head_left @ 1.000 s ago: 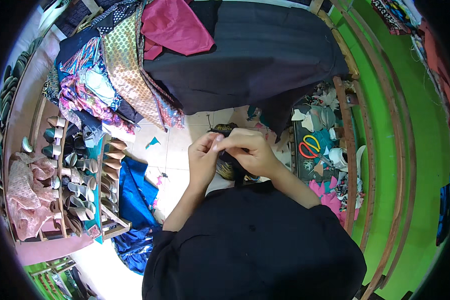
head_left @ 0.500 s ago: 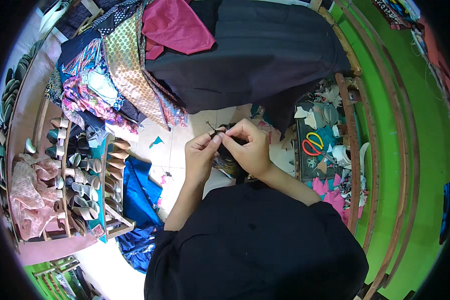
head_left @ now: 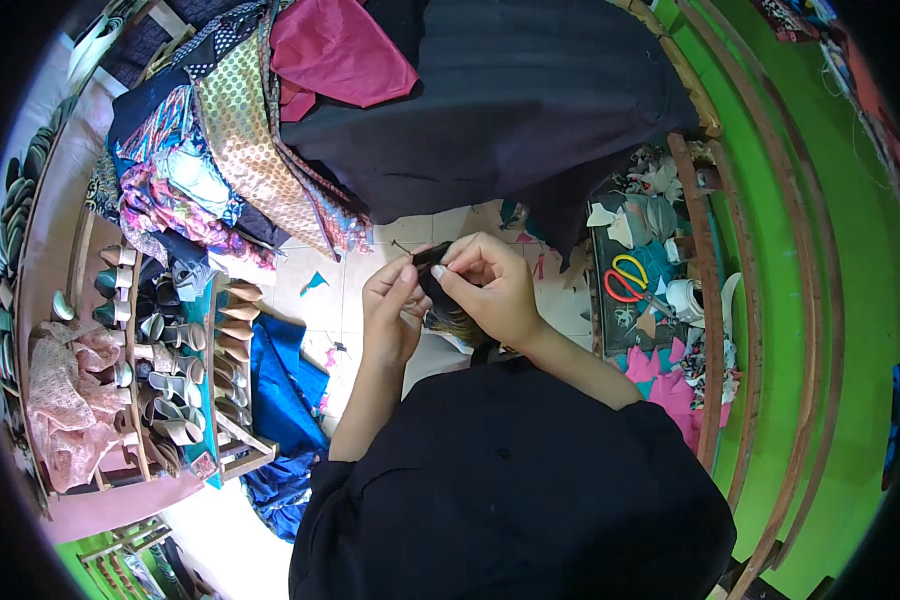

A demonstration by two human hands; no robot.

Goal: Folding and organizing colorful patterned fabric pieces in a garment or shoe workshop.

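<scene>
Both hands meet in front of my chest, over the light tiled floor. My left hand (head_left: 392, 310) is closed, pinching the left edge of a black piece of cloth (head_left: 433, 268). My right hand (head_left: 490, 290) also grips this cloth, with thumb and fingers pressed together on its upper part. A thin dark strand (head_left: 402, 247) sticks out past the left fingertips; its kind is too small to tell. Below the hands hangs a brown and gold patterned part (head_left: 454, 322), partly hidden by the right hand.
Ahead, a large black cloth (head_left: 510, 110) and a red cloth (head_left: 342, 50) lie beside piled patterned fabrics (head_left: 235, 130). A rack of shoes (head_left: 175, 365) and blue fabric (head_left: 282, 375) are at left. Scissors (head_left: 628, 282) rest on a cluttered surface at right, near wooden rails (head_left: 700, 300).
My left fingers have drawn slightly left and apart from the right ones, showing more of the black cloth between them. The thin strand now slants farther left. The view has shifted a little.
</scene>
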